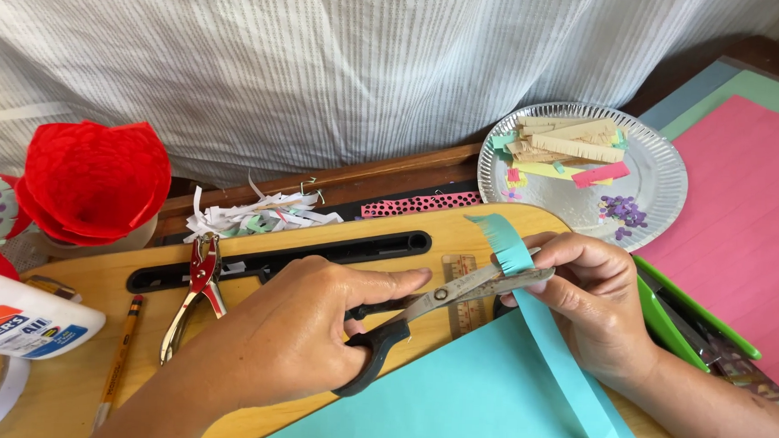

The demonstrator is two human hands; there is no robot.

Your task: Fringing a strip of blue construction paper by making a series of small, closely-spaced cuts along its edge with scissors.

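Head view. The left hand (295, 332) grips the scissors (438, 303) through their black handles; the blades close across a teal paper strip (525, 288), pinched taut just beyond them by the right hand (590, 295). Best kept short, even snips, stopping before the strip's far edge.

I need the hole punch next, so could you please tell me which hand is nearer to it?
Left. The left hand, holding scissors, sits just right of the hole punch; the right hand is farther right, holding the paper strip.
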